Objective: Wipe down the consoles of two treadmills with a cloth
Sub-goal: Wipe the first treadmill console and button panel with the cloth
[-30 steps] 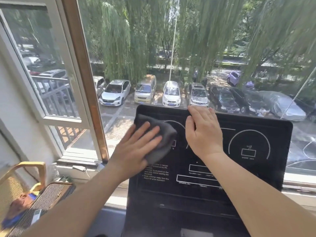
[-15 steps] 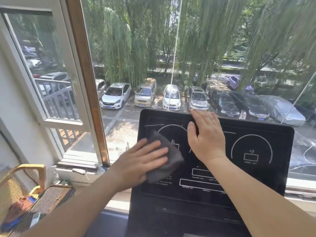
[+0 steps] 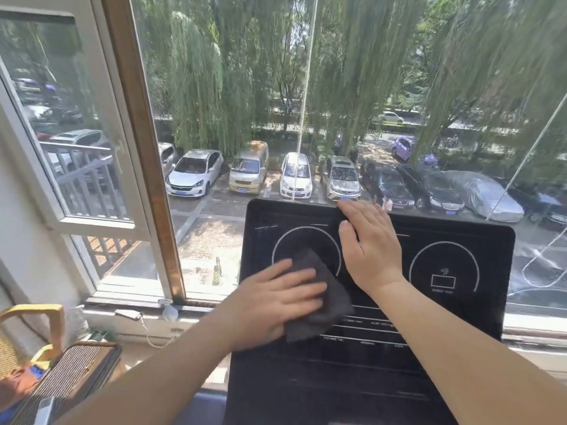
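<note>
A black treadmill console (image 3: 460, 302) with two white ring markings fills the lower middle of the head view, in front of a window. My left hand (image 3: 276, 299) lies flat with straight fingers on a dark grey cloth (image 3: 328, 299), pressing it against the console's lower left part, under the left ring. My right hand (image 3: 368, 250) rests palm down on the console's upper middle, its fingertips at the top edge. Only one console is in view.
A large window (image 3: 306, 102) stands directly behind the console, with an open sash (image 3: 70, 142) to the left. On the sill lie a cable and a small device (image 3: 129, 314). A yellow wicker chair (image 3: 33, 342) and a striped case (image 3: 73, 372) sit at lower left.
My left hand has slid the cloth down the console's left side, from the upper left corner to below the left ring. My right hand has stayed on the top middle.
</note>
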